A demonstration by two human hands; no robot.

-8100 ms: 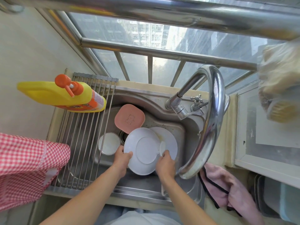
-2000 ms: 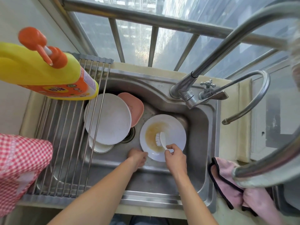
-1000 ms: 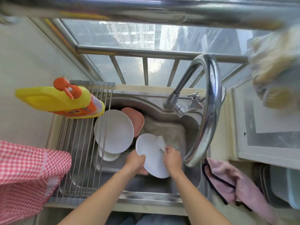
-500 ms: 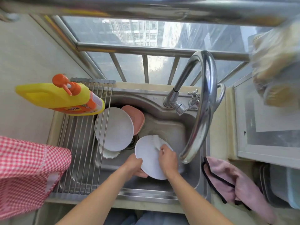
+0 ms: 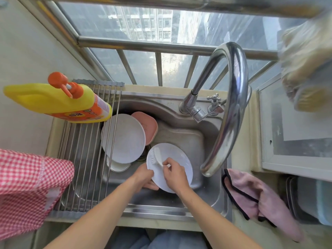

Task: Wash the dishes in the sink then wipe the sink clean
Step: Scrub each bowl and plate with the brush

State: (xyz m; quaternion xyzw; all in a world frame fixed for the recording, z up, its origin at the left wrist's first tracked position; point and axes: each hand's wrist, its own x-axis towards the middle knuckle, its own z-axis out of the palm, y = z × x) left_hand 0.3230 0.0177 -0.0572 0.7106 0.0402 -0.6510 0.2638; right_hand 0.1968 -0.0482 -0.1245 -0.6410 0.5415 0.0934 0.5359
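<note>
I see my left hand (image 5: 143, 177) gripping the tilted white plate (image 5: 177, 169) by its left edge over the sink (image 5: 179, 137), fingers curled beneath it. My right hand (image 5: 175, 174) pinches the white brush (image 5: 158, 157) by its handle, bristles against the plate just beyond my fingertips.

A home kitchen, high up in an apartment block. A stainless steel sink (image 5: 179, 112) set into a pale counter (image 5: 240, 223) holds white plates (image 5: 124, 139) and a pink dish (image 5: 149, 126), with a roll-up drying rack (image 5: 84, 159) laid over its left side and a curved faucet (image 5: 231, 105) above. A yellow detergent bottle (image 5: 53, 99) (orange pump on top) stands beside a pink cloth (image 5: 260, 200) and red checked fabric (image 5: 27, 186). The barred window (image 5: 158, 69) looks down on residential towers.
</note>
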